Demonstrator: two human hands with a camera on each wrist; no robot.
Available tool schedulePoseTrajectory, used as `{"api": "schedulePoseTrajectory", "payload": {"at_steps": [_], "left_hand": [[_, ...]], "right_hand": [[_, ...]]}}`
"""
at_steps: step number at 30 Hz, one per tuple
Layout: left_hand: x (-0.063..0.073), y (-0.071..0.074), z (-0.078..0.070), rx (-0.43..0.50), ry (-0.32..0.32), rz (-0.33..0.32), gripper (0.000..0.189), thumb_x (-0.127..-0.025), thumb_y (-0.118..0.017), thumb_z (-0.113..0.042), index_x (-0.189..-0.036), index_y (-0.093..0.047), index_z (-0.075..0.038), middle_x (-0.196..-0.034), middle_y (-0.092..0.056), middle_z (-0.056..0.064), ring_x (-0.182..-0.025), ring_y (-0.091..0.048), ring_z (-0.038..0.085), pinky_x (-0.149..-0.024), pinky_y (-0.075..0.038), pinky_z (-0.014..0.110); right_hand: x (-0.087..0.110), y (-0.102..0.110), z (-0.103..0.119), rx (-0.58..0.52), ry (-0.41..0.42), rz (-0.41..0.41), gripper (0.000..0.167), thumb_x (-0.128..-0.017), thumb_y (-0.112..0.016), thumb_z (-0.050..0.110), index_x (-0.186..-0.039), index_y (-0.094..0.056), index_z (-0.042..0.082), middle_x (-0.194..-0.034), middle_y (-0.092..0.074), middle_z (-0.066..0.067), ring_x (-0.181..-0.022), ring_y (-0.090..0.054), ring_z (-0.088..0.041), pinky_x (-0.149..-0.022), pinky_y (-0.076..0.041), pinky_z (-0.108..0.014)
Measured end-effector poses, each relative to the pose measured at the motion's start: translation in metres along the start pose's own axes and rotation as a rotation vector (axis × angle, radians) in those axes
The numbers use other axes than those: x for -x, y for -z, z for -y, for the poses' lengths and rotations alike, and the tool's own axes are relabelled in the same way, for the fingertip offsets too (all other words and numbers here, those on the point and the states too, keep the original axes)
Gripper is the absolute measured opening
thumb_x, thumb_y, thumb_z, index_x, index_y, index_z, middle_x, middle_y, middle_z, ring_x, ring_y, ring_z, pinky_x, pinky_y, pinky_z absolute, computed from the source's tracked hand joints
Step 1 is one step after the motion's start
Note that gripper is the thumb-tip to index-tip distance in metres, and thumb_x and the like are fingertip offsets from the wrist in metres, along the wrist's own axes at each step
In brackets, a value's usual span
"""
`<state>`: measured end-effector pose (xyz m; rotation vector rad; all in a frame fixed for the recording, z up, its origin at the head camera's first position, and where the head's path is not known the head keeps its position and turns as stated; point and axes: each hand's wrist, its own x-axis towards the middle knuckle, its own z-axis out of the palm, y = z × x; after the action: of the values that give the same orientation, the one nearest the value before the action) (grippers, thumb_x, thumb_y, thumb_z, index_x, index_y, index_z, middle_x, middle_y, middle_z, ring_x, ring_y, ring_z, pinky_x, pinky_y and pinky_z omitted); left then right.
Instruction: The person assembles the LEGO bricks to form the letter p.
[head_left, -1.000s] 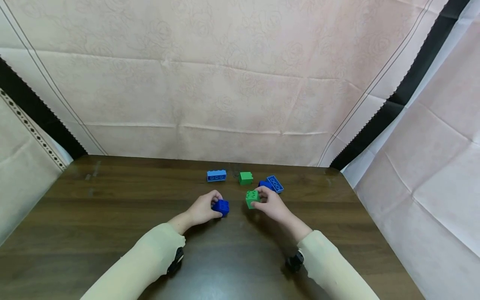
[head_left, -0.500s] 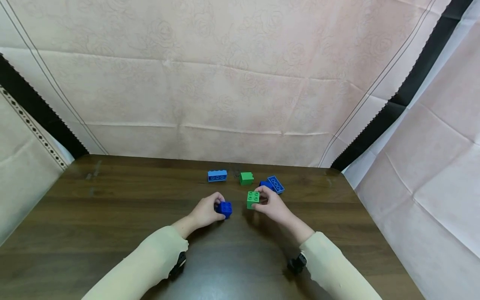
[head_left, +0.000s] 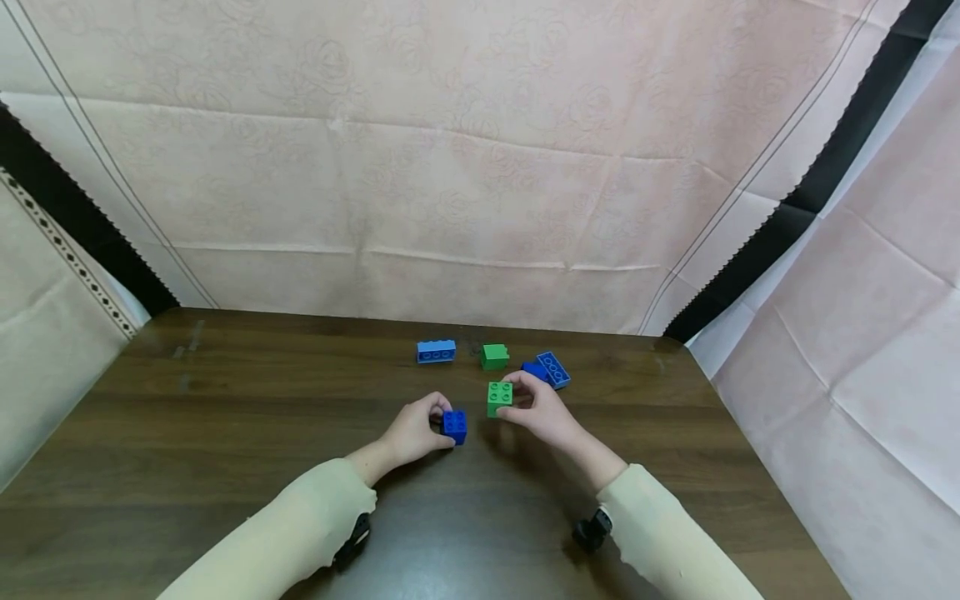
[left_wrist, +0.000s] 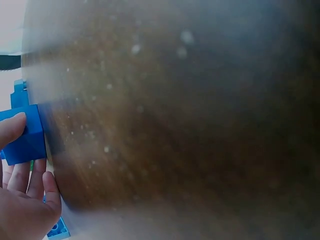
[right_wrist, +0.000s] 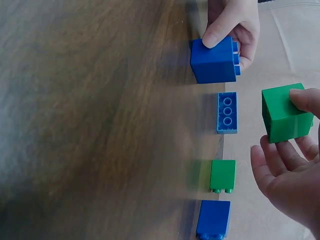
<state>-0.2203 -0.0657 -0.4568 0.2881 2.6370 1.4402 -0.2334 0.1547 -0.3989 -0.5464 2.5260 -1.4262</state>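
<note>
My left hand (head_left: 412, 429) pinches a dark blue toy building brick (head_left: 454, 427) between thumb and fingers, its studs facing up. To its right, my right hand (head_left: 546, 410) pinches a green brick (head_left: 499, 398), studs up as well. A gap separates the two held bricks. In the right wrist view the green brick (right_wrist: 287, 114) sits between thumb and fingertips, with the blue brick (right_wrist: 215, 61) in the left hand beyond it. The left wrist view shows the thumb pressed on the blue brick's side (left_wrist: 27, 142).
Behind the hands on the wooden table (head_left: 247, 392) lie a lighter blue brick (head_left: 436, 351) on its side, a green brick (head_left: 494, 357), a dark blue brick (head_left: 534, 370) and another blue brick (head_left: 553, 369) on its side. A pale cloth (head_left: 420, 167) hangs behind the table.
The left hand has shifted slightly right and nearer the body, turning the blue brick squarer to view. The green brick has turned so its studded top faces the head camera more, and has moved slightly left.
</note>
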Motion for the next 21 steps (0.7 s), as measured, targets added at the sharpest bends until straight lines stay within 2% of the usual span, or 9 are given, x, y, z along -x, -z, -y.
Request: {"api": "schedulePoseTrajectory", "payload": {"at_steps": [5,8,16,21], "left_hand": [[0.001,-0.001,0.0,0.013,0.006,-0.007,0.033,-0.071,-0.078,-0.002,-0.093,-0.055,-0.01,-0.095,-0.066,0.007,-0.094,-0.059,0.019,-0.092,-0.045,0.044],[0.001,-0.001,0.0,0.023,0.007,-0.001,0.034,-0.072,-0.078,-0.002,-0.094,-0.055,-0.01,-0.097,-0.066,0.007,-0.095,-0.059,0.02,-0.093,-0.044,0.044],[0.004,0.003,0.001,0.03,0.01,0.066,0.038,-0.073,-0.079,-0.008,-0.102,-0.054,-0.009,-0.105,-0.064,0.01,-0.101,-0.058,0.022,-0.096,-0.044,0.046],[0.005,0.006,0.0,0.017,-0.008,0.085,0.037,-0.076,-0.078,-0.015,-0.105,-0.057,-0.009,-0.106,-0.064,0.007,-0.104,-0.058,0.022,-0.096,-0.045,0.044]], "right_hand": [[0.002,-0.003,0.01,0.0,0.0,0.015,0.033,-0.085,-0.066,0.009,-0.115,-0.054,0.0,-0.108,-0.06,-0.019,-0.098,-0.057,-0.027,-0.084,-0.05,-0.035],[-0.005,-0.008,-0.001,0.003,0.016,0.02,0.034,-0.085,-0.068,0.013,-0.115,-0.055,0.004,-0.108,-0.061,-0.015,-0.097,-0.058,-0.022,-0.084,-0.051,-0.034],[-0.008,-0.017,0.003,-0.019,0.026,0.056,0.035,-0.085,-0.067,0.013,-0.118,-0.056,0.005,-0.107,-0.062,-0.014,-0.093,-0.058,-0.02,-0.083,-0.051,-0.033],[-0.01,-0.022,0.004,-0.032,0.014,0.073,0.036,-0.085,-0.067,0.012,-0.119,-0.056,0.006,-0.107,-0.062,-0.014,-0.09,-0.057,-0.018,-0.081,-0.05,-0.031]]}}
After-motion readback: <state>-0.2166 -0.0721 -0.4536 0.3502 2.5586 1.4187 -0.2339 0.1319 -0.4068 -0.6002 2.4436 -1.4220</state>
